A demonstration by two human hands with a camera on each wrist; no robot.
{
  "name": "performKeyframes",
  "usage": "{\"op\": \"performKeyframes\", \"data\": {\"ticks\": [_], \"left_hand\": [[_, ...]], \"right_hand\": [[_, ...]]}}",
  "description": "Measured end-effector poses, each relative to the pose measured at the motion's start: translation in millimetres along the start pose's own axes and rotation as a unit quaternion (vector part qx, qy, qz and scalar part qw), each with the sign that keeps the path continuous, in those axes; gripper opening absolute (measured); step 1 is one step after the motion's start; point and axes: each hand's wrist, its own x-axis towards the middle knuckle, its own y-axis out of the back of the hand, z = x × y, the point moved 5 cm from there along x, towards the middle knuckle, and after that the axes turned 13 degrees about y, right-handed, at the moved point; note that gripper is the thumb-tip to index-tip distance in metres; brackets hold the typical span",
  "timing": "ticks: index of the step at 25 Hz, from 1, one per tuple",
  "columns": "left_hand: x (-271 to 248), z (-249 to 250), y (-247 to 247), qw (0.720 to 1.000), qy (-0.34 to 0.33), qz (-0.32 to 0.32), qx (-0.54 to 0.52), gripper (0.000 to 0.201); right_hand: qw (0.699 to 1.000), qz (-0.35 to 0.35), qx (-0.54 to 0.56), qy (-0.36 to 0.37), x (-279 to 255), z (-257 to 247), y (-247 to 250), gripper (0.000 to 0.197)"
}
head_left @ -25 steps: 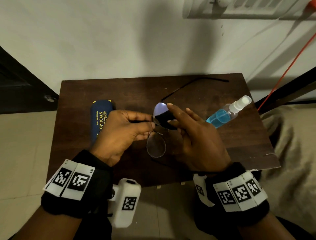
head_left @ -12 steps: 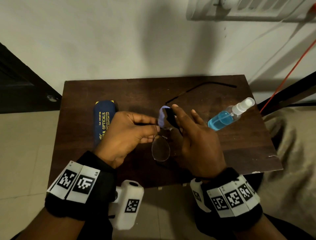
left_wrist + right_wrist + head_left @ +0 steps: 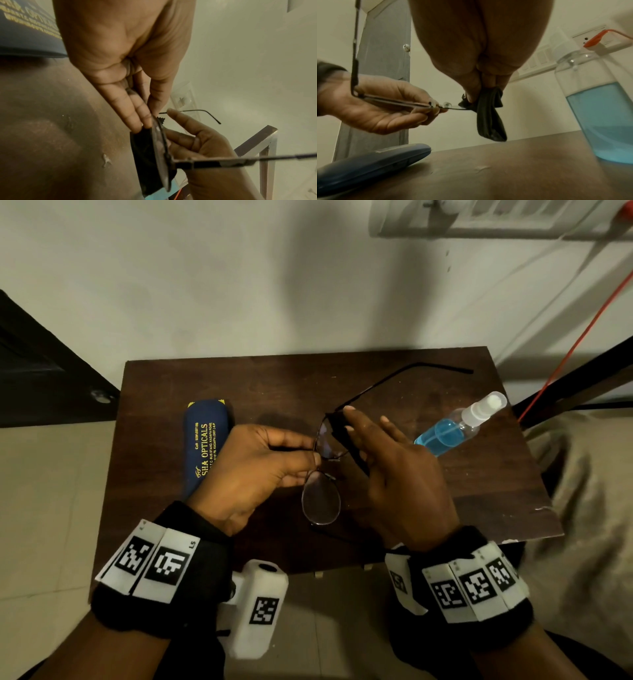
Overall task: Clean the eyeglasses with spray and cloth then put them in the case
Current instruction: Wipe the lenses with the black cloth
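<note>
Thin-framed eyeglasses are held above the dark table, temples unfolded. My left hand pinches the frame at the bridge between the lenses. The right hand pinches a black cloth over the far lens, thumb on one side, fingers on the other. In the right wrist view the cloth hangs down below the lens. A navy case with yellow lettering lies shut at the left. The spray bottle of blue liquid lies on its side at the right.
The small table stands against a pale wall. A dark door is at the left and a metal frame with a red cable at the right. Beige fabric lies beyond the table's right edge.
The right hand has slid the cloth across the far lens toward its outer rim. The glasses have turned a little, and the pale glare on that lens is gone.
</note>
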Motion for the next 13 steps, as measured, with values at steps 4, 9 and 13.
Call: {"op": "performKeyframes", "data": {"ticks": [4,9,13], "left_hand": [[-0.3,-2.5,-4.8,1.000,0.004,-0.009,0.003,0.019],[-0.7,-1.8,2.0,1.000,-0.001,0.008,0.011,0.016],[-1.9,-3.5,-8.0,1.000,0.002,-0.016,0.011,0.016]], "right_hand": [[0.999,0.028,-0.013,0.044,1.8,-18.6,-0.4,0.051],[0.996,-0.027,0.034,0.079,1.8,-20.7,-1.6,0.051],[1.000,-0.001,-0.001,-0.014,-0.8,-0.2,-6.7,0.063]]}}
